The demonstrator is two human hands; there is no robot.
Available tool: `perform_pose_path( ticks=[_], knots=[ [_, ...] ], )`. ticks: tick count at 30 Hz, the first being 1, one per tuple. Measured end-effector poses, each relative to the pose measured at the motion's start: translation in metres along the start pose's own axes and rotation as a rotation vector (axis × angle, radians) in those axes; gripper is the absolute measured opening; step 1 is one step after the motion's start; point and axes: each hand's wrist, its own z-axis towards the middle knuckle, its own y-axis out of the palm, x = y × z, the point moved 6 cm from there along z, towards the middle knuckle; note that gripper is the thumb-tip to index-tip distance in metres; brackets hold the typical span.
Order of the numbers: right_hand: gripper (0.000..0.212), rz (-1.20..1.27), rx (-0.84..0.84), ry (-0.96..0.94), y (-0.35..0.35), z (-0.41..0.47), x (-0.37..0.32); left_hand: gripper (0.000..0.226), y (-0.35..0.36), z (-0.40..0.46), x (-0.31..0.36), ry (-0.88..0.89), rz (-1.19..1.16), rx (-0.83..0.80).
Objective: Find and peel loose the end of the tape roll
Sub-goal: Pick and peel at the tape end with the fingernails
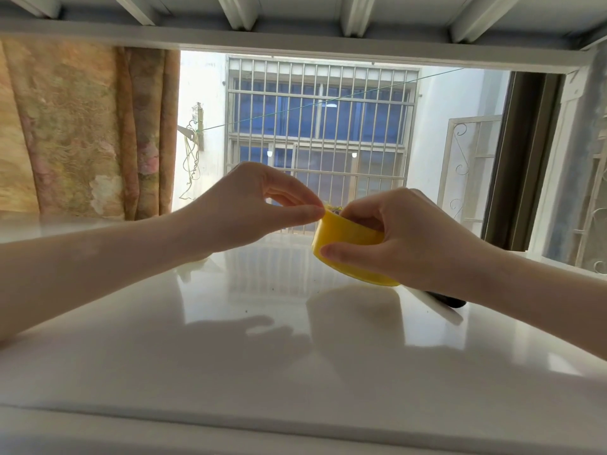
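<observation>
A yellow tape roll [345,244] hangs above the glossy white table [230,339], tilted with its left edge up. My right hand [404,238] grips it, thumb on the outer face and fingers curled over the top rim. My left hand [259,205] reaches in from the left and pinches at the roll's upper left edge with thumb and forefinger. Whether a loose tape end sits between those fingertips is too small to tell.
A white flat tool with a dark end [440,305] lies on the table under my right wrist. A barred window [322,133] stands behind the table, a patterned curtain [82,133] at the left, a frame beam [295,41] overhead.
</observation>
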Motion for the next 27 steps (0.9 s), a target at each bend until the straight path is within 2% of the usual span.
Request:
perform_pose_path(
  ticks=[8, 22, 27],
  knots=[
    [0.026, -0.006, 0.004, 0.000, 0.0008, -0.0001, -0.0006, 0.004, 0.0001, 0.0005, 0.0043, 0.078, 0.085, 0.038],
    [0.031, 0.067, -0.015, 0.041, 0.0021, 0.0030, 0.0016, 0.004, -0.0015, 0.0013, 0.0034, 0.092, 0.071, -0.079],
    [0.029, 0.064, -0.006, 0.045, 0.0007, 0.0020, 0.0029, 0.010, -0.0058, 0.0025, 0.0041, 0.139, 0.075, -0.060]
  ],
)
